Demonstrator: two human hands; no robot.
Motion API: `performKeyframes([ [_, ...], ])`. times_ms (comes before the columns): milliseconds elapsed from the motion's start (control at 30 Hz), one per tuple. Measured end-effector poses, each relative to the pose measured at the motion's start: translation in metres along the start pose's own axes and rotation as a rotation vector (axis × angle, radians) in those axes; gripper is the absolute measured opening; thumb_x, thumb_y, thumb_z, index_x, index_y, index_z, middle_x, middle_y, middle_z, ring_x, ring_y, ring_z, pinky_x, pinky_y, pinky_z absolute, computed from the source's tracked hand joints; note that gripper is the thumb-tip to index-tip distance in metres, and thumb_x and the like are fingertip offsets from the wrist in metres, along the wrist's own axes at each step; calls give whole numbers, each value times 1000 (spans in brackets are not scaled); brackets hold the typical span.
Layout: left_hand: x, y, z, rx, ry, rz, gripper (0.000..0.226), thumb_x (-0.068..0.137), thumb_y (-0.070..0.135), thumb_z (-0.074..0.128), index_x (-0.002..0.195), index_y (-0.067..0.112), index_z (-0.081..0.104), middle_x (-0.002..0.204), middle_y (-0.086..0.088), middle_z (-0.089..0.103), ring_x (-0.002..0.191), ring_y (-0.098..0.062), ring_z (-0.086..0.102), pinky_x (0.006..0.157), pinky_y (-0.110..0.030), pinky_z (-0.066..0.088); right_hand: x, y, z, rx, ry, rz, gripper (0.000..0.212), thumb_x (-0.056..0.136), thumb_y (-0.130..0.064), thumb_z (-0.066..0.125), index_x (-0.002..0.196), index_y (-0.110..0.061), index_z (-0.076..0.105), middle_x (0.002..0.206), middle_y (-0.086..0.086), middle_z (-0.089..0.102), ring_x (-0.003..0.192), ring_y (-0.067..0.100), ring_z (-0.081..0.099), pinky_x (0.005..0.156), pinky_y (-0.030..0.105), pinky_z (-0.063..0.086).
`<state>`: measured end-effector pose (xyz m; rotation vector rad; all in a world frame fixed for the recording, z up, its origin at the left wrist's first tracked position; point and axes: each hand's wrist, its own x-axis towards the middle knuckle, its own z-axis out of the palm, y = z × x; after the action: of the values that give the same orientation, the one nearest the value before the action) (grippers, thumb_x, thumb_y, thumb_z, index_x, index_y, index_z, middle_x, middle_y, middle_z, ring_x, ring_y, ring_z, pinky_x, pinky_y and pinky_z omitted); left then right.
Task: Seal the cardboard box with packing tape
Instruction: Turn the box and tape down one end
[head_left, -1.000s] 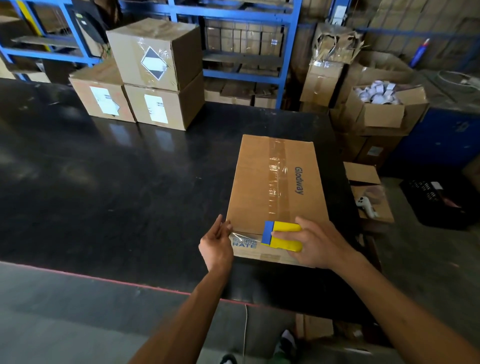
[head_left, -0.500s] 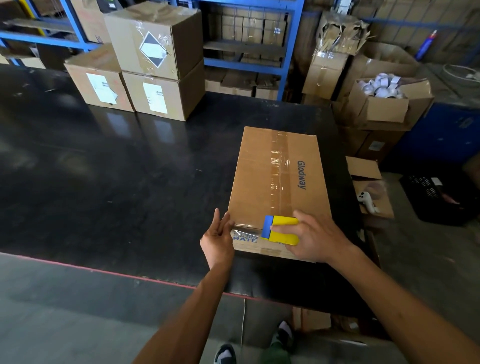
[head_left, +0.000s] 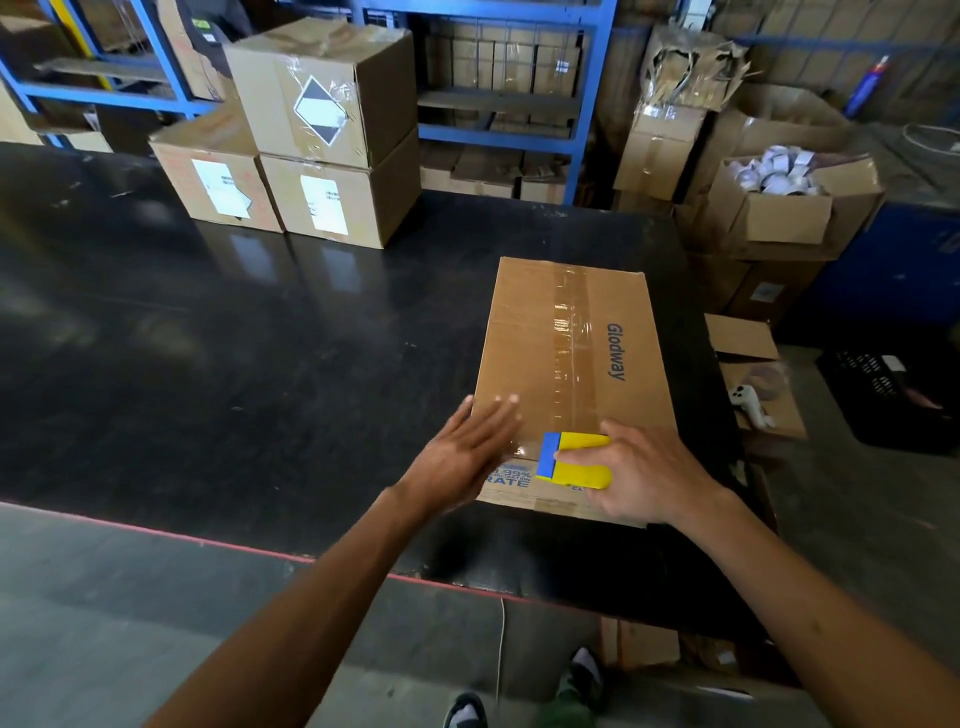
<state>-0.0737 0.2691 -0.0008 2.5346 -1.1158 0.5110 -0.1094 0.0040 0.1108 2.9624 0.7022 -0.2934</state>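
- Head view: a long cardboard box (head_left: 571, 374) lies flat on the black worktop (head_left: 234, 364), near its right end and close to the near edge, which is lined in red.
- A strip of clear packing tape (head_left: 569, 343) runs along the middle of the box top from the far edge toward the person, and more clear tape wraps over the near edge.
- The word "Glodway" is printed on the box top to the right of the tape strip, and blue lettering shows on the near side face.
- The right hand (head_left: 644, 478) rests on the near right part of the box, its fingers closed around a yellow and blue tool (head_left: 574, 460) that lies on the tape at the near end of the box.
- The blue end of the tool points left, toward the other hand.
- The left hand (head_left: 462, 457) is flat, fingers stretched out and holding nothing, laid over the near left corner of the box; it is blurred.
- Three sealed boxes (head_left: 311, 135) stand at the far side of the worktop, one stacked on another, with white labels facing forward.
- Blue shelving (head_left: 597, 93) stands behind the worktop.
- To the right, off the worktop, an open carton (head_left: 789, 208) holds white rolls, with more cartons around it.
- Shoes (head_left: 584, 670) show on the floor below the worktop's near edge.
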Motion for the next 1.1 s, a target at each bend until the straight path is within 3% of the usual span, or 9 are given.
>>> performKeyframes([
  [67,11,-10,5,139,-185,187,60,104,31,40,158,12,20,166,-9,18,154,-27,13,125,-49,12,0,1,0,0,0,5,53,83,-55,56,135,-58,44,104,-3,49,97,24,58,77,35,48],
  [167,6,-28,14,128,-308,198,62,104,37,31,158,10,16,166,-7,13,154,-24,9,125,-44,13,0,2,2,-14,1,-5,54,84,-55,58,135,-57,44,110,-1,50,100,25,58,80,35,49],
  [233,2,-32,18,93,-308,159,64,103,39,31,158,12,14,166,-6,13,154,-22,10,126,-39,7,-1,3,5,-23,-11,-10,54,84,-55,58,136,-56,44,111,0,50,99,26,58,80,35,49],
  [400,-2,-31,26,70,-330,116,64,104,40,32,158,13,11,166,-5,17,153,-23,17,125,-43,14,1,3,9,-41,-16,-20,55,83,-57,58,136,-55,44,115,2,50,100,28,57,81,38,49],
  [567,-1,-34,25,52,-343,85,61,106,46,14,159,16,10,166,-3,13,154,-19,12,126,-37,6,-2,4,2,-71,-8,-42,54,86,-59,56,137,-56,41,118,3,51,105,26,56,82,37,48],
  [700,-2,-37,25,45,-333,94,62,105,41,28,159,15,10,166,-3,13,153,-19,12,124,-39,12,-26,30,-4,-120,-13,-43,54,86,-67,49,138,-59,37,110,0,50,94,21,57,67,32,39],
  [800,-1,-36,25,58,-329,111,64,104,39,33,159,15,8,167,-3,9,154,-19,8,124,-40,8,-44,56,-1,-125,-13,-23,54,78,-63,66,129,-54,52,97,1,57,69,19,59,52,28,36],
  [967,3,-36,20,67,-342,196,71,102,42,37,158,9,8,166,-9,11,154,-25,8,124,-43,11,-37,59,5,-149,-18,-52,52,91,-58,52,141,-53,39,110,1,47,79,11,38,64,27,27],
  [1100,6,-32,20,170,-273,244,63,106,42,28,157,7,20,165,-11,19,153,-27,15,124,-47,15,-39,61,9,-126,-36,-31,53,92,-58,50,142,-54,34,112,0,45,80,11,36,67,29,27],
])
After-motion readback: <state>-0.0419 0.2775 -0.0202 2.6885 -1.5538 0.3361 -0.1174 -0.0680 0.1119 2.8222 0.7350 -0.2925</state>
